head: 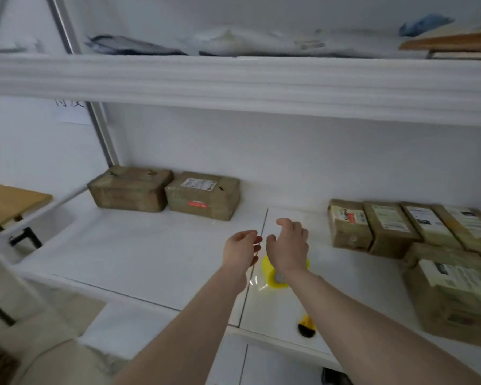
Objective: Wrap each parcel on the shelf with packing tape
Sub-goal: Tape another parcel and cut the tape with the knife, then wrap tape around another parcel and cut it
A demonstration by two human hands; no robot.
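Both hands, left (240, 247) and right (288, 247), hover with fingers loosely spread, holding nothing; reaching blind could knock the tape (278, 277) (half hidden under the right wrist) off the shelf (150, 245).

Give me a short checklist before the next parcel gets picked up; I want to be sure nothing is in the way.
1. Both hands free: ok. The left hand and right hand are open and hold nothing.
2. Tape within reach: ok. The yellow tape roll lies on the shelf just under the right wrist.
3. Cutter at hand: ok. A yellow and black tool lies near the front edge; whether it has a blade, cannot tell.
4. Working space: ok. The middle of the shelf is bare.
5. Parcels waiting: ok. The parcels on the right stand close by.
6. The two parcels on the left already taped: cannot tell.
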